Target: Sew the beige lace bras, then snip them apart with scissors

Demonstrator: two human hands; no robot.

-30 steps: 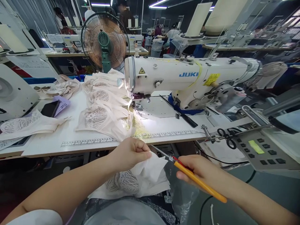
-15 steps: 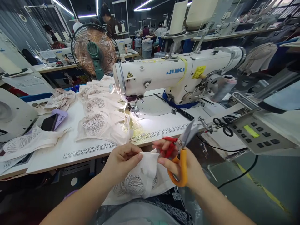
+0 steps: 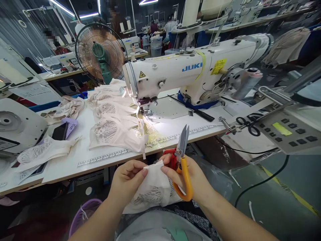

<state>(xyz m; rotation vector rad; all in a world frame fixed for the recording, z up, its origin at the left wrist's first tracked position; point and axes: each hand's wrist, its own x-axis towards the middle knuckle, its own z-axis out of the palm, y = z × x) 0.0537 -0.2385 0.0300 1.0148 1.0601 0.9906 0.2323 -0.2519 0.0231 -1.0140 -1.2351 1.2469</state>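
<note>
A cream lace bra (image 3: 157, 180) lies over my lap, its upper edge raised in front of the table. My left hand (image 3: 129, 177) pinches the left end of that edge between thumb and finger. At the other end, my right hand (image 3: 192, 175) pinches the edge with thumb and fingertips. Scissors (image 3: 185, 170) with one orange and one red handle are also held in my right hand, blades pointing up and slightly spread. The fingers inside the handles are partly hidden.
A white sewing machine (image 3: 173, 73) stands on the table, with a stack of lace bras (image 3: 107, 132) left of its needle. Printed ruler tape (image 3: 107, 157) runs along the front edge. A control panel (image 3: 288, 130) is at right, a purple basket (image 3: 75, 221) below left.
My right hand has moved left to the bra's edge and now pinches it, with the scissors turned more upright. The view has shifted slightly.
</note>
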